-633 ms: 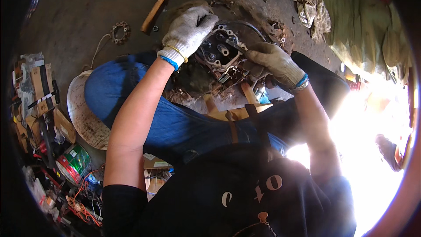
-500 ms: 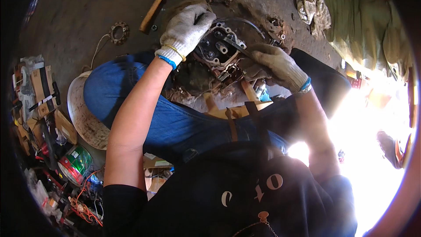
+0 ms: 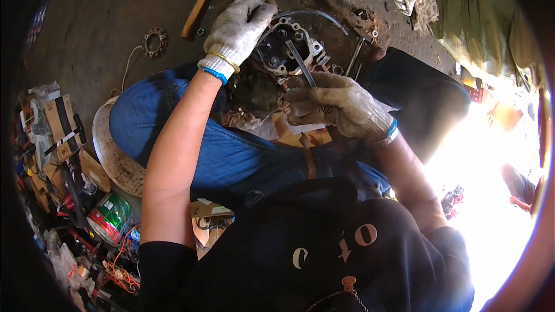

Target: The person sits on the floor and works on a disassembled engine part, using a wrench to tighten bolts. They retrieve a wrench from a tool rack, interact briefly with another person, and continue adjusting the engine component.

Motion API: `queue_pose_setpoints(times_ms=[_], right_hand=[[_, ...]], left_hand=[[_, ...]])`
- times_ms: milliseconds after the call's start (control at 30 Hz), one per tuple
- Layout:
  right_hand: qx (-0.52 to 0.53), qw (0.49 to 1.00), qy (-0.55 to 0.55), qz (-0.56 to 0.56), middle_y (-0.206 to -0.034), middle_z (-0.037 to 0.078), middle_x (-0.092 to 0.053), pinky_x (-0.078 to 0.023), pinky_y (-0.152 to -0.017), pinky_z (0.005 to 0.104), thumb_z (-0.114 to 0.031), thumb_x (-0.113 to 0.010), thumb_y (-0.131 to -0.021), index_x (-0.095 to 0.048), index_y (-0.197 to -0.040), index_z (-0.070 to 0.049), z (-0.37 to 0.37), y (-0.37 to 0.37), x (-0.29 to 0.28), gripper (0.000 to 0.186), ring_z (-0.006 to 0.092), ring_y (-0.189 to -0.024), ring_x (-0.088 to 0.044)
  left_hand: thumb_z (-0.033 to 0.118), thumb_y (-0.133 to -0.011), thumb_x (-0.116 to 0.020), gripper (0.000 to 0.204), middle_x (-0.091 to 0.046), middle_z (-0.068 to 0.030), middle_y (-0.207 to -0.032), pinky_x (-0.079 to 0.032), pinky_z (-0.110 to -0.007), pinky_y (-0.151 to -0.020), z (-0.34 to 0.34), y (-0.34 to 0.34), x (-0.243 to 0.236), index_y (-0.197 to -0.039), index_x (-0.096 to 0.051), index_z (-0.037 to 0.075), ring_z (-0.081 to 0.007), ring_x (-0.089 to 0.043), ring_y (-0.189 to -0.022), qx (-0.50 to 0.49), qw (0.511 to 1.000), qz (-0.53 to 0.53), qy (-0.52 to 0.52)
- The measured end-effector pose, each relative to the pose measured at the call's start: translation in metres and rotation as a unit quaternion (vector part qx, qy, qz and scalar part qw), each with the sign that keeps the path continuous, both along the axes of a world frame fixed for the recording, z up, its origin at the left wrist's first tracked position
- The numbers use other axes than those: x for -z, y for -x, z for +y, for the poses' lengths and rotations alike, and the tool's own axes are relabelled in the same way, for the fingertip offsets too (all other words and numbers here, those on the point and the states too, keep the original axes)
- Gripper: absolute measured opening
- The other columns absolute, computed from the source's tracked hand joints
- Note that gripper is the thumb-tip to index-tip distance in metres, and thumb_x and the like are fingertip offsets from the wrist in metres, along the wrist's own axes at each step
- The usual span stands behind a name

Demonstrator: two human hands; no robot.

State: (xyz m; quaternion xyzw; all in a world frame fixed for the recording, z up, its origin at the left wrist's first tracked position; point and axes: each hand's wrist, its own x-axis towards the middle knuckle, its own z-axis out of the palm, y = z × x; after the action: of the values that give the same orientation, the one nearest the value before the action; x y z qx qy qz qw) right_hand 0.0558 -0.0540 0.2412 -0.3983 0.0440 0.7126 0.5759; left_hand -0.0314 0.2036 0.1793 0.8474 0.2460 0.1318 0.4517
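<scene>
In front of me, between my legs, sits a metal engine part (image 3: 315, 47) with a bolt-holed rim and a dark, oily cavity. My left hand (image 3: 240, 30), in a whitish knit glove, is closed over its far left edge; the fingertips are partly hidden. My right hand (image 3: 347, 104), gloved too, holds a slim flat metal bar (image 3: 300, 63) between thumb and fingers, the other fingers being loosely stretched. The bar slants away to the left, its far tip over the cavity. Whether the tip touches anything inside cannot be made out.
A wooden-handled hammer (image 3: 200, 4) and a ring-shaped part (image 3: 155, 43) on a cord lie on the floor. A curved hose (image 3: 318, 14) and a metal-handled tool (image 3: 355, 55) lie beyond the engine part. A whitish basin (image 3: 110, 150) stands left, near a green-and-red can (image 3: 110, 216).
My right hand has come nearer and slightly left, its fingers straighter, and the bar now points more steeply away. The metal-handled tool on the right has come into sight. My left hand stays put.
</scene>
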Motion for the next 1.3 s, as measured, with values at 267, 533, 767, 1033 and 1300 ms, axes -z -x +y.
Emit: queue_pose_setpoints(times_ms=[267,533,767,1033,1300], right_hand=[[0.014,1.0,0.01,-0.016,-0.128,0.024,-0.062,-0.059,-0.097,0.0466,-0.01,-0.059,-0.1,-0.041,-0.143,0.008,-0.001,0.003,0.005,0.049,0.0293,-0.105,-0.07],[0.074,0.995,0.051,0.035,-0.128,0.018,-0.063,-0.057,-0.101,0.0472,-0.008,-0.057,-0.101,-0.04,-0.144,0.006,0.004,0.012,-0.002,0.048,0.0276,-0.107,-0.07],[0.0,0.997,0.057,-0.044,-0.119,0.016,-0.067,-0.062,-0.077,0.0332,-0.007,-0.058,-0.099,-0.043,-0.141,0.008,0.003,-0.002,-0.008,0.048,0.0113,-0.077,-0.062],[-0.03,0.963,0.075,-0.259,-0.107,0.02,-0.075,-0.051,-0.052,0.0217,-0.008,-0.061,-0.09,-0.049,-0.136,0.014,0.004,-0.045,-0.013,0.053,0.0102,-0.06,-0.062],[0.024,0.984,0.04,-0.174,-0.119,0.018,-0.069,-0.063,-0.079,0.0337,-0.012,-0.06,-0.099,-0.049,-0.141,0.001,-0.009,-0.016,0.012,0.046,0.0209,-0.088,-0.073]], left_hand=[[0.05,-0.094,-0.064,0.051,-0.065,-0.0129,-0.133,-0.048,-0.039,-0.102,0.0,0.002,0.003,-0.122,-0.07,0.007,-0.0338,-0.061,-0.122,0.0,1.0,-0.003,-0.005],[0.051,-0.094,-0.063,0.053,-0.066,-0.0132,-0.131,-0.048,-0.04,-0.101,0.001,0.002,0.002,-0.123,-0.069,0.007,-0.0338,-0.061,-0.122,-0.008,1.0,0.019,0.001],[0.052,-0.094,-0.062,0.054,-0.066,-0.0133,-0.132,-0.048,-0.04,-0.102,0.001,0.001,0.001,-0.124,-0.069,0.008,-0.0338,-0.061,-0.122,-0.005,1.0,0.019,-0.012],[0.052,-0.095,-0.061,0.053,-0.065,-0.013,-0.132,-0.048,-0.04,-0.102,0.0,0.002,-0.002,-0.123,-0.069,0.008,-0.0335,-0.061,-0.122,-0.005,0.999,0.029,-0.032],[0.049,-0.095,-0.062,0.051,-0.066,-0.0132,-0.131,-0.048,-0.039,-0.102,-0.002,0.002,-0.002,-0.123,-0.068,0.007,-0.0334,-0.061,-0.123,-0.003,1.0,0.022,-0.017]])
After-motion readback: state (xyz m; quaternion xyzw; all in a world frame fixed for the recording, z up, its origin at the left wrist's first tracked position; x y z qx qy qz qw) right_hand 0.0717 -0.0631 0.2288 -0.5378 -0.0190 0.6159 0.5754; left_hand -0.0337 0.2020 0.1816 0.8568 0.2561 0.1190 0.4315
